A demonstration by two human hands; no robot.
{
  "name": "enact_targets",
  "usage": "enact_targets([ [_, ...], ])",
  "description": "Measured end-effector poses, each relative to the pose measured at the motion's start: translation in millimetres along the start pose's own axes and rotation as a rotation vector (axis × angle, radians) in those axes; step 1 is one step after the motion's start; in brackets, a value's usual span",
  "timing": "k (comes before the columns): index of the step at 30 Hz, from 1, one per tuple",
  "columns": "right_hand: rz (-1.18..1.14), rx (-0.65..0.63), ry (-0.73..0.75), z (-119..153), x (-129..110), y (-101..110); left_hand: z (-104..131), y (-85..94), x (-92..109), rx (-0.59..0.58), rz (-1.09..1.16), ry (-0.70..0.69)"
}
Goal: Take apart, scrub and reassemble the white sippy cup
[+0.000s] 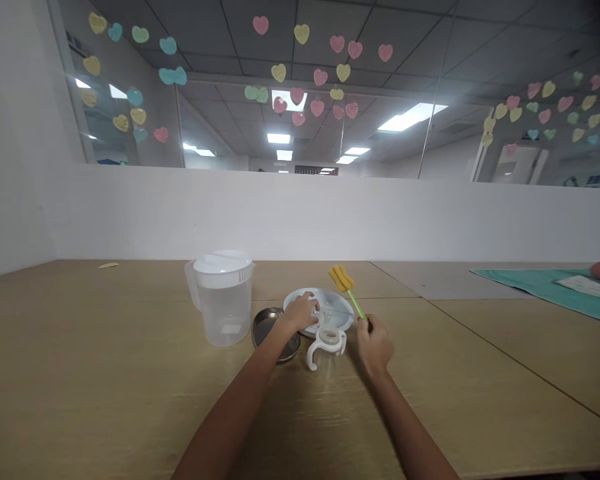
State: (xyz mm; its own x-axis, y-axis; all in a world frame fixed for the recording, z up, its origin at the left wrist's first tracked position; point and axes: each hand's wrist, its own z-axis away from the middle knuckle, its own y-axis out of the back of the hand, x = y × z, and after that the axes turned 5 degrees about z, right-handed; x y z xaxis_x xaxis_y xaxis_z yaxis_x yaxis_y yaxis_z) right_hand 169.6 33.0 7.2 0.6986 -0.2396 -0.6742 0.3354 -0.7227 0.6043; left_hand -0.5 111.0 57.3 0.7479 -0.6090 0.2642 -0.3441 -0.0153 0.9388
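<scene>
Sponge brush (346, 285), one: fingers of right hand (376, 345) clamped on its green handle (356, 303), long axis toward eleven o'clock. Handled bottle (327, 345), one: on desk (130, 387), at eight o'clock from those fingers, five from left hand (297, 313) (both near), whose fingers curl over bowl (343, 316); cannot tell whether holding anything.

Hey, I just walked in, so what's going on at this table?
A person's right hand holds a yellow sponge brush by its green handle, sponge end up. The left hand is at the white bowl, fingers curled; whether it holds something is hard to tell. A clear bottle with white handles stands just in front of the bowl, and a metal dish and lidded pitcher sit to the left.
</scene>
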Motion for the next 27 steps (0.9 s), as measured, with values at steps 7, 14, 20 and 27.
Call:
enact_targets([
  [7,0.004,0.002,0.010,-1.1,2.1,-2.4,-4.6,-4.4,-3.8,0.031,0.007,-0.015],
  [14,0.009,0.022,0.036,-0.3,2.4,-3.3,-3.0,-4.0,-1.2,0.034,0.026,0.059],
  [20,0.008,0.006,0.033,0.6,2.6,-3.5,-0.8,-0.3,1.9,-0.020,0.032,0.079],
  [27,0.000,0.027,0.049,1.3,3.3,-3.6,-1.6,-1.2,1.2,0.011,0.001,0.126],
])
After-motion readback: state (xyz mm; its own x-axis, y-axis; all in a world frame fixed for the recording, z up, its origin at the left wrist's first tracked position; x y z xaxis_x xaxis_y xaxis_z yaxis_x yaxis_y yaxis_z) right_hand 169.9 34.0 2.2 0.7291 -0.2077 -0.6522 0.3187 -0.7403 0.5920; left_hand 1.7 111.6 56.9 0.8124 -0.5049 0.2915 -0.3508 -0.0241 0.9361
